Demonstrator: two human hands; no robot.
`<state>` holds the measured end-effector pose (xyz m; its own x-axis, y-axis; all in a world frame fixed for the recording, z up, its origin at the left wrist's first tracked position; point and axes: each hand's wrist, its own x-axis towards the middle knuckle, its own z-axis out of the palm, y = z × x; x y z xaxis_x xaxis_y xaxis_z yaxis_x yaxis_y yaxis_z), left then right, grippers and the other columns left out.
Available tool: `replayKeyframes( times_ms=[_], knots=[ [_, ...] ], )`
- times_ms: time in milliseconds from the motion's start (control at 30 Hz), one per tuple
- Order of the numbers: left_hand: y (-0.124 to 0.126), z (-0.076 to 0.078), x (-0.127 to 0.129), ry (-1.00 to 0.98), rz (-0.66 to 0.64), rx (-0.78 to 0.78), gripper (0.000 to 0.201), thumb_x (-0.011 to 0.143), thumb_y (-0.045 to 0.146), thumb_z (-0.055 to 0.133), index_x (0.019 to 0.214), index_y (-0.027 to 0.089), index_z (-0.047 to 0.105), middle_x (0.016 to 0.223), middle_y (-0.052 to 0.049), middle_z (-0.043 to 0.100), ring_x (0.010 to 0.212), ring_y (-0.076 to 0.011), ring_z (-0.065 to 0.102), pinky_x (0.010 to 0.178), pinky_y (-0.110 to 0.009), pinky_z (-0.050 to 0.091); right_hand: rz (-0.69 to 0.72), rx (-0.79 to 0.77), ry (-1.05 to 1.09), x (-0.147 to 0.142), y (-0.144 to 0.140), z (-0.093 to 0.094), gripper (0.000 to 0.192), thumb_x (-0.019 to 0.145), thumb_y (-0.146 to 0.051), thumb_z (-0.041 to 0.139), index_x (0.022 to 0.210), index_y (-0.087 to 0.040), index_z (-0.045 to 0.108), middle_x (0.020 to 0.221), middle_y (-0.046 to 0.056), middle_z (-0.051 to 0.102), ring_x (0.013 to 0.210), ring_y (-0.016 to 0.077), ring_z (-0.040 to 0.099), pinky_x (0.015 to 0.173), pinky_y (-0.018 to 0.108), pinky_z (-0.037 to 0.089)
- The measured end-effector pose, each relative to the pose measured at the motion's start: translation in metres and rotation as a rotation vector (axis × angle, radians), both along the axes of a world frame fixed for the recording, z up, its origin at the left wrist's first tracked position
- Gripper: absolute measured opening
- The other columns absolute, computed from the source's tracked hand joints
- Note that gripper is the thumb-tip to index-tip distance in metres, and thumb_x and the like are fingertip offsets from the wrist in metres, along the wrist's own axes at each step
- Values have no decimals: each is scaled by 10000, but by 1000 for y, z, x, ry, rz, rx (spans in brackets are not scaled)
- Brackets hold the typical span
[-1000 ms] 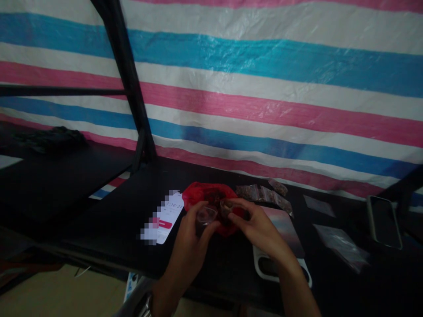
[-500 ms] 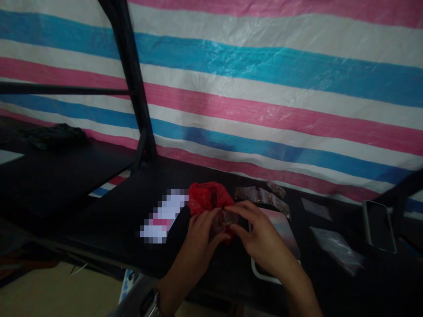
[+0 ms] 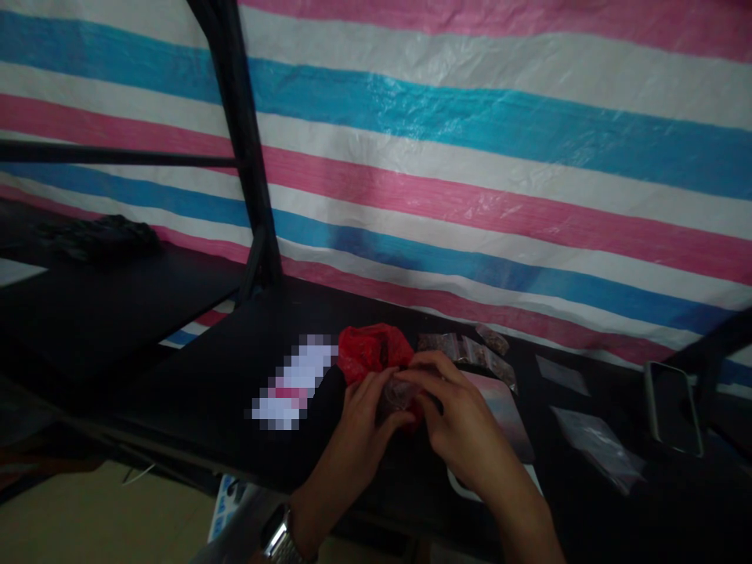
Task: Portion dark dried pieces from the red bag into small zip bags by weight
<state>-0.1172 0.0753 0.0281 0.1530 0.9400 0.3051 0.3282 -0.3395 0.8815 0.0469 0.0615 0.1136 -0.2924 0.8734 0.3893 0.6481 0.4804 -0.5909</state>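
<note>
We record a small clear plastic container held by the curled fingers of the left hand, near a crumpled red plastic bag, the right hand bent over the container, its grip indeterminable.

Dim overall. Glare on crinkled striped sheet, soft shadows lower down. Table dark, detail lost. Bright patch there coarsely pixelated. Fingers slightly blurred.
</note>
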Motion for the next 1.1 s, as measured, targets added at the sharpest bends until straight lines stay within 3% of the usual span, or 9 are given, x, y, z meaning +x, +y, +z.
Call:
replayKeyframes(
  times_ms=[233,433,567,667,833,933,1100],
  knots=[
    [1,0,-3,-40,23,-16,463,947,256,670,1405,302,627,1390,-70,690,1315,-298,600,1124,-486,496,-38,-5,86,1,0,3,491,917,-14,562,1236,-321,774,1261,40,688,1191,198,680,1058,327,538],
    [4,6,-13,-122,142,-53,435,920,414,687,1331,277,660,1316,-83,741,1244,-313,681,1116,-516,505,-290,155,248,31,8,10,315,921,-260,708,1230,-278,764,1236,74,748,1134,254,693,1038,420,547],
    [0,13,-21,-124,249,-65,469,887,510,693,1295,279,676,1354,-88,734,1272,-345,676,1130,-536,500,-466,143,414,64,10,8,408,897,-413,745,1268,-242,746,1216,102,788,1055,278,732,978,468,580],
    [-5,14,-23,-128,281,-66,467,857,530,712,1260,294,698,1299,-69,761,1216,-336,708,1097,-505,537,-484,105,481,75,7,11,481,900,-473,744,1314,-229,721,1263,123,785,1075,290,746,963,474,596],
    [-16,8,-24,-126,234,-72,433,833,512,751,1223,324,726,1238,-43,793,1128,-310,754,997,-444,606,-233,-31,440,39,3,21,334,934,-401,720,1240,-274,762,1250,58,796,1103,249,742,1002,410,578],
    [-18,5,-25,-128,225,-80,393,830,494,753,1187,330,740,1227,-32,800,1126,-302,760,983,-424,618,-96,-110,364,3,11,12,287,947,-275,692,1224,-276,765,1237,36,793,1134,223,720,1019,362,545],
    [-14,4,-29,-89,254,-96,410,801,489,765,1178,326,753,1243,-34,800,1171,-315,746,1045,-445,591,-194,-146,-163,-21,28,-17,332,909,-92,647,1179,-234,775,1237,73,772,1172,277,662,1041,439,445]
  ],
)
